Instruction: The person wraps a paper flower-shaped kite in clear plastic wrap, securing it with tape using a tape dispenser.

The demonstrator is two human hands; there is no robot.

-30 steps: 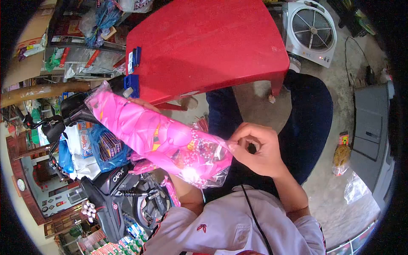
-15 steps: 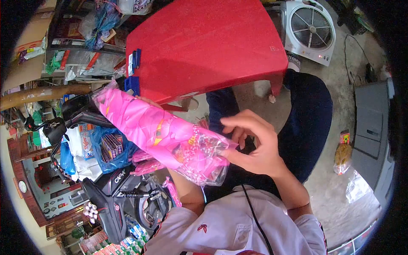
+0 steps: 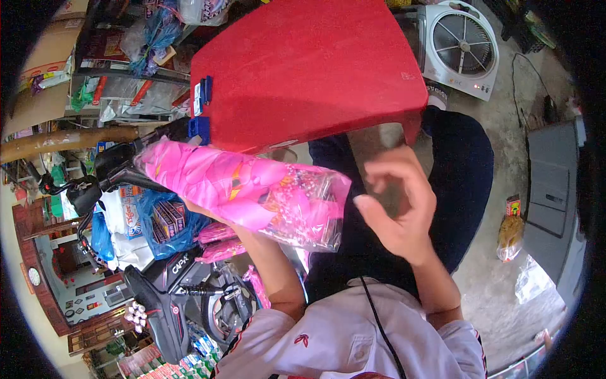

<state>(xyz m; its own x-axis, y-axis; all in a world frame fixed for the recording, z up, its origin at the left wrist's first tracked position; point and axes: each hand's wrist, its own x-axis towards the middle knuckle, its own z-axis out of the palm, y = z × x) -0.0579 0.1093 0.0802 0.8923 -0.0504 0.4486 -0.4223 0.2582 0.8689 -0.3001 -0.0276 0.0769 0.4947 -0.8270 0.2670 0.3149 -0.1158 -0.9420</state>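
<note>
A long pink bundle (image 3: 233, 186) in clear plastic wrap lies across the middle of the view, its clear, wrinkled end toward the right. My left hand (image 3: 211, 211) is under the bundle and bears it; most of its fingers are hidden behind the pink wrap. Just off the bundle's right end is my right hand (image 3: 404, 211), its fingers curved and spread, touching nothing. A red table (image 3: 309, 69) stands beyond the bundle, with small blue items (image 3: 201, 101) at its left edge.
At the left are a motorbike (image 3: 164, 303), a blue bag with boxes (image 3: 165, 221) and more pink packages (image 3: 221, 240). A grey fan (image 3: 461, 47) stands at the upper right. A packet (image 3: 510, 234) lies on the floor near a grey cabinet (image 3: 552, 189).
My right hand has come off the bundle's clear end and moved right. The bundle has turned closer to level, and more of my left forearm shows below it.
</note>
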